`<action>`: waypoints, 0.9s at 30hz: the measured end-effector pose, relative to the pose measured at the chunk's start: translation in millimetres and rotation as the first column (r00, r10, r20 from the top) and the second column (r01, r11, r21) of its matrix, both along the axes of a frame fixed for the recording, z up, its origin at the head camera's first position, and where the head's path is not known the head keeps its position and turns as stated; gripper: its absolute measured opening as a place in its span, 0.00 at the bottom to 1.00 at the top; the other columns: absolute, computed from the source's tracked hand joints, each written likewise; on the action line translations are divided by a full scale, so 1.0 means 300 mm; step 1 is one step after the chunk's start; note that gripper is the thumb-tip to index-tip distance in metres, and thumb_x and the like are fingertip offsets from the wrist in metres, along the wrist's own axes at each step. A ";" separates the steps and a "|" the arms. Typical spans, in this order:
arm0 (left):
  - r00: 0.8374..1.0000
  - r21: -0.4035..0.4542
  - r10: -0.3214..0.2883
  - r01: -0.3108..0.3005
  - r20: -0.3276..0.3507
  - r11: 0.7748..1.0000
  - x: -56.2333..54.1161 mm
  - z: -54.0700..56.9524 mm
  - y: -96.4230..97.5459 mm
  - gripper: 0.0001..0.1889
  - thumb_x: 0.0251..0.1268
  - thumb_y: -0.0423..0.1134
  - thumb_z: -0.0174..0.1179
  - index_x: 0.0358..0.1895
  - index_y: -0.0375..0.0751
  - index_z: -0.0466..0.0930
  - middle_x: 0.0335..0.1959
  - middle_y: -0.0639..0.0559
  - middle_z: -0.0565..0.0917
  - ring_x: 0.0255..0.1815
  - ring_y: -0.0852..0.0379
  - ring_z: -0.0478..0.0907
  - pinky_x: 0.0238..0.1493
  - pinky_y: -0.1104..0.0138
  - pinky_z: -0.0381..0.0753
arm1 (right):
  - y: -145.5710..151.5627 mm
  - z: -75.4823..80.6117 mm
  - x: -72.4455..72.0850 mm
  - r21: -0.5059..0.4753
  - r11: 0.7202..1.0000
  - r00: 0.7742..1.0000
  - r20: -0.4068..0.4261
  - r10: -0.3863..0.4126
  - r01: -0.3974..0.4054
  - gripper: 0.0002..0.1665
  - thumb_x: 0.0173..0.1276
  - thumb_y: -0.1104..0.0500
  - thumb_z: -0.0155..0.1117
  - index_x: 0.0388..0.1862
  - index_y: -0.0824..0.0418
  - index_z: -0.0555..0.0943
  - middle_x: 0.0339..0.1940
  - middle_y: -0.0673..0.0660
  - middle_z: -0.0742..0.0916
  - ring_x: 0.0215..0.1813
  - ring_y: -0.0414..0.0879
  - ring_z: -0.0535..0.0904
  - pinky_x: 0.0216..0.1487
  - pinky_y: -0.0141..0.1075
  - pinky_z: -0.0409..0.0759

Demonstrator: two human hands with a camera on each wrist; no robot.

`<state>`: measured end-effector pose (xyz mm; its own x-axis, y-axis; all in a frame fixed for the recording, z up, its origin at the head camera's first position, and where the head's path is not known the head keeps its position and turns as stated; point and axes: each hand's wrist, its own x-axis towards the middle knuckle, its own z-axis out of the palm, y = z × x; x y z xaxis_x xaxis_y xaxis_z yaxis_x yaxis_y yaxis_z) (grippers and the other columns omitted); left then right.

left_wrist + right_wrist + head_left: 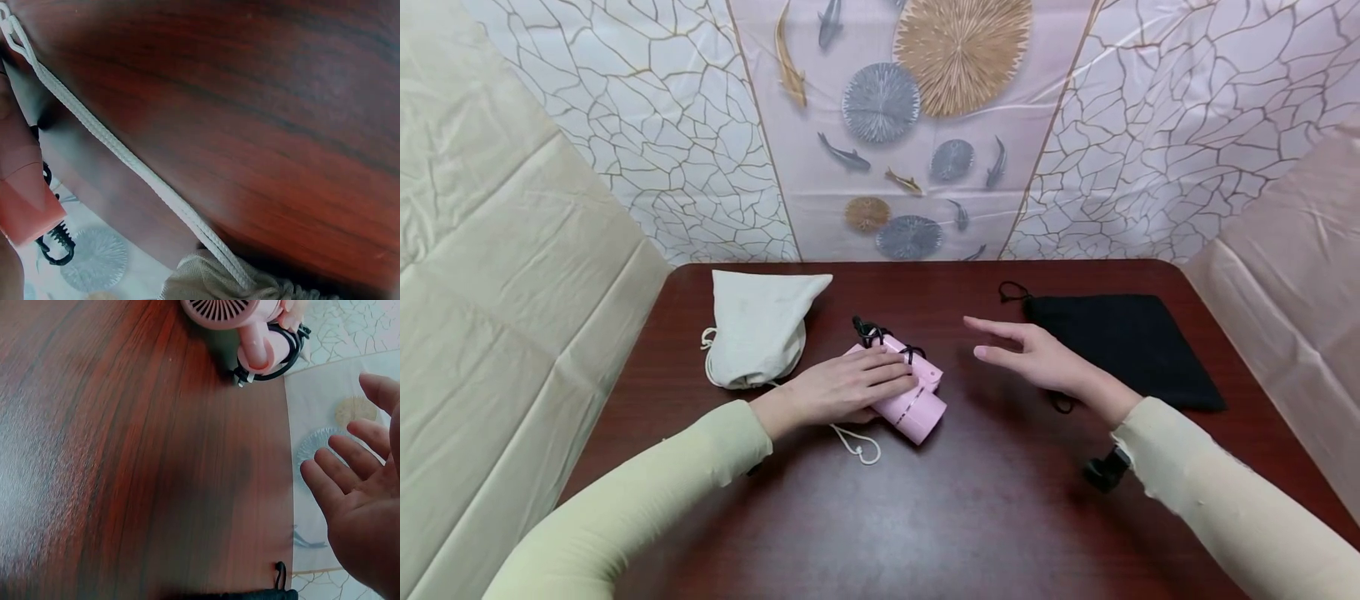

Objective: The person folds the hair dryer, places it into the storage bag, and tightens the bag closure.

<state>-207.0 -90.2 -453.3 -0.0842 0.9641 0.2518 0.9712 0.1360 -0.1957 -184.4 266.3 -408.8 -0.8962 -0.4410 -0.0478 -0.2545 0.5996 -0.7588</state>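
A pink folding hair dryer [917,414] with its black cord [872,332] looped about it is in the middle of the head view. My left hand [842,385] lies over its body and grips it, the fingers across the top. From the right wrist view, the dryer's round slotted grille [220,309] and folded handle [255,347] show. To the right, my right hand [1037,354] hovers above the table, its fingers extended and holding nothing. Most of the left hand is out of sight in the left wrist view.
A white drawstring bag [756,329] lies on the table's left, its white cord [134,164] stretching past the left hand. At the right lies a black drawstring bag [1127,346], partly behind the right hand. Fabric walls surround the dark red table [925,517].
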 end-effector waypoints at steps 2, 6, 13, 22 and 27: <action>1.000 -0.008 0.008 -0.008 -0.012 1.000 -0.002 0.007 -0.001 0.39 0.56 0.38 0.75 0.75 0.39 0.75 0.72 0.44 0.79 0.75 0.43 0.74 0.80 0.51 0.67 | 0.009 0.004 0.006 0.021 1.000 1.000 -0.011 -0.018 0.019 0.35 0.82 0.46 0.63 0.83 0.50 0.70 0.81 0.54 0.74 0.78 0.52 0.71 0.74 0.61 0.71; 0.998 -0.009 0.032 -0.032 -0.058 0.999 -0.012 0.020 -0.012 0.36 0.59 0.39 0.74 0.73 0.41 0.77 0.72 0.43 0.80 0.76 0.44 0.74 0.80 0.51 0.68 | 0.035 0.011 0.017 0.097 0.993 0.997 -0.052 -0.057 0.062 0.35 0.82 0.43 0.62 0.84 0.47 0.70 0.78 0.55 0.79 0.57 0.51 0.82 0.63 0.53 0.76; 0.985 0.004 0.050 -0.050 -0.163 0.999 -0.034 0.022 -0.038 0.28 0.67 0.39 0.68 0.71 0.46 0.80 0.72 0.44 0.80 0.75 0.47 0.76 0.78 0.51 0.71 | 0.114 0.030 0.019 0.254 0.963 0.984 -0.172 -0.045 0.088 0.38 0.81 0.42 0.63 0.83 0.53 0.70 0.74 0.65 0.80 0.56 0.59 0.83 0.62 0.58 0.78; 0.972 -0.015 0.077 -0.083 -0.220 0.996 -0.046 0.011 -0.081 0.22 0.74 0.33 0.55 0.68 0.46 0.79 0.72 0.45 0.80 0.74 0.41 0.76 0.76 0.49 0.73 | 0.211 0.049 -0.019 0.509 0.850 0.973 -0.230 -0.021 0.139 0.40 0.82 0.41 0.61 0.79 0.66 0.72 0.76 0.75 0.76 0.75 0.73 0.71 0.71 0.70 0.70; 0.979 -0.016 0.130 -0.134 -0.158 0.991 -0.044 0.013 -0.101 0.24 0.75 0.30 0.53 0.71 0.46 0.78 0.74 0.42 0.78 0.76 0.40 0.73 0.78 0.48 0.70 | 0.244 0.032 -0.040 0.621 0.770 0.973 -0.230 0.002 0.145 0.38 0.81 0.42 0.62 0.73 0.70 0.77 0.70 0.77 0.80 0.69 0.74 0.77 0.66 0.70 0.75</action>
